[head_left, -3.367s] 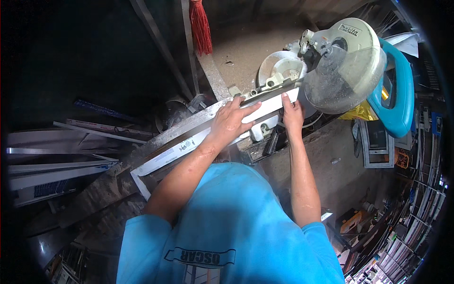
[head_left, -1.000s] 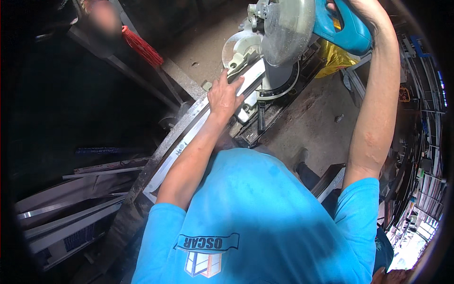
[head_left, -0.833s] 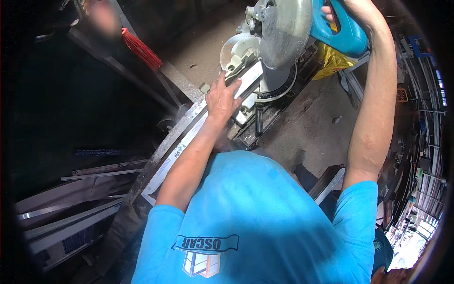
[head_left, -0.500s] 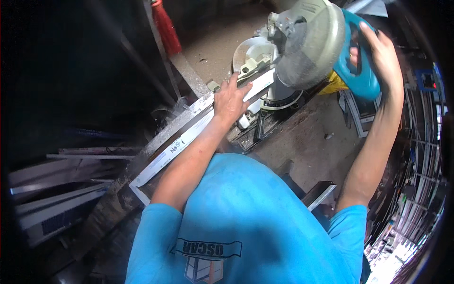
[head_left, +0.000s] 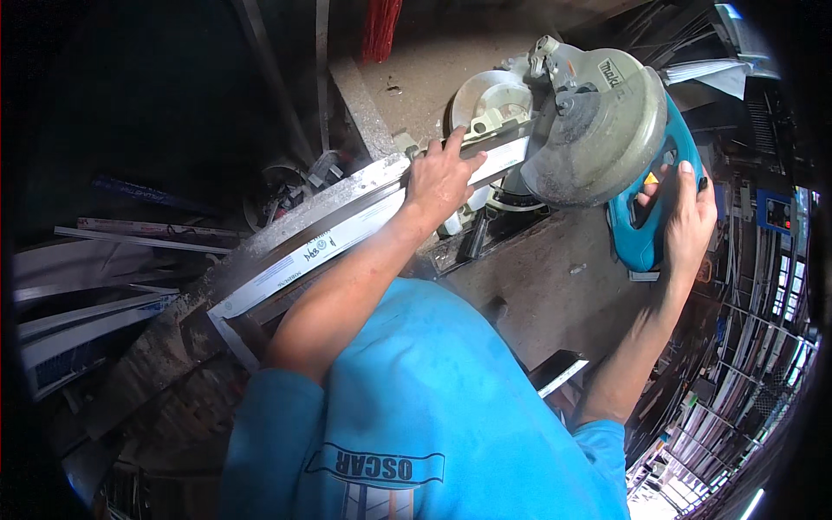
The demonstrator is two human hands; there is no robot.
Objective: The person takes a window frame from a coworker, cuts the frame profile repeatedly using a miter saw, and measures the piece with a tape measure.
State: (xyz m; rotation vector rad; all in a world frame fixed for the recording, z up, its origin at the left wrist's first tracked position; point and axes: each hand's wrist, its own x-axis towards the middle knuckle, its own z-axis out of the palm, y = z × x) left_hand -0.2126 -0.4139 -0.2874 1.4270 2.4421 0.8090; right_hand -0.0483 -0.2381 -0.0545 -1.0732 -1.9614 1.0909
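My left hand [head_left: 440,176] presses down on a long metal profile [head_left: 276,270] with white film and handwriting along its side. Its thumb and index finger are apart, and the other fingers curl over the profile beside the pale fence [head_left: 487,122]. The profile's far end reaches the miter saw's rounded guard [head_left: 598,139]; the guard hides the contact with the blade. At the right, my right hand [head_left: 691,212] is wrapped around the saw's teal loop handle [head_left: 640,245], fingertips showing through the opening.
A dusty rail [head_left: 351,192] runs behind the profile. Red strands [head_left: 380,30] hang at the top. More profiles [head_left: 95,321] lie at the left, and a dark profile piece [head_left: 559,373] is close to my body. Racks of long stock [head_left: 737,364] stand at the right.
The saw head and my right hand have come lower in the picture, nearer my body. My left hand stays on the profile. The whole view has shifted a little.
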